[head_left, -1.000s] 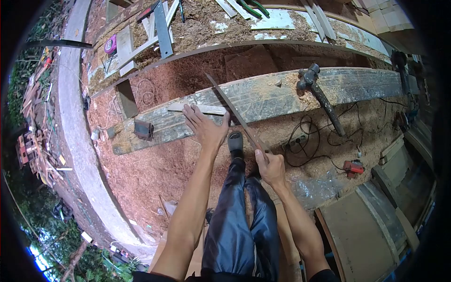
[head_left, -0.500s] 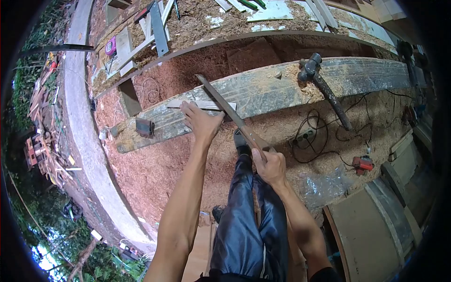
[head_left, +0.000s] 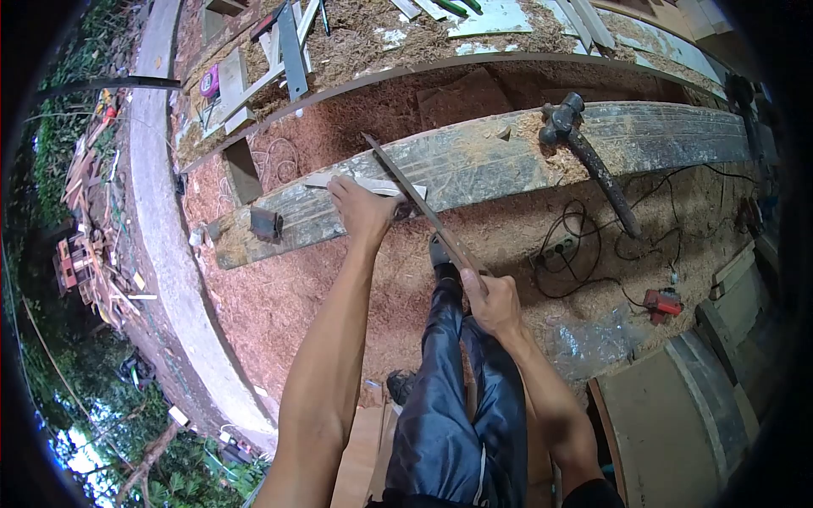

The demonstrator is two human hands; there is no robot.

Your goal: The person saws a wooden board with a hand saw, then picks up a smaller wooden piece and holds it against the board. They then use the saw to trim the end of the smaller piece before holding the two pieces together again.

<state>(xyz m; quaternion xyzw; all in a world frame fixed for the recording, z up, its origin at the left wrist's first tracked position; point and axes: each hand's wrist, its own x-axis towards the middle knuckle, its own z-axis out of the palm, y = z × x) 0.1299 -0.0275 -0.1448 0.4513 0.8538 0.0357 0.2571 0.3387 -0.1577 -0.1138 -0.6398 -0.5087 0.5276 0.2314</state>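
A long weathered plank (head_left: 474,169) runs across the view. On it lies a thin pale wood strip (head_left: 385,185), and my left hand (head_left: 364,209) presses it down, fingers spread over its left part. My right hand (head_left: 494,303) is wrapped round the wooden handle of a hand saw (head_left: 415,196). The saw's narrow blade slants up and left across the strip and the plank, just right of my left thumb. Its tip reaches past the plank's far edge.
A hammer (head_left: 593,157) rests on the plank at right, its handle overhanging the near edge. A dark block (head_left: 266,223) sits near the left end. Cables, a red tool (head_left: 662,303) and plastic sheet (head_left: 593,343) lie on the shavings. Beyond are a metal square (head_left: 293,55) and tape measure (head_left: 209,81).
The view has shifted slightly, moving most things a little to the right. The saw's blade appears narrower and turned more edge-on; both hands keep their places on the strip and the handle.
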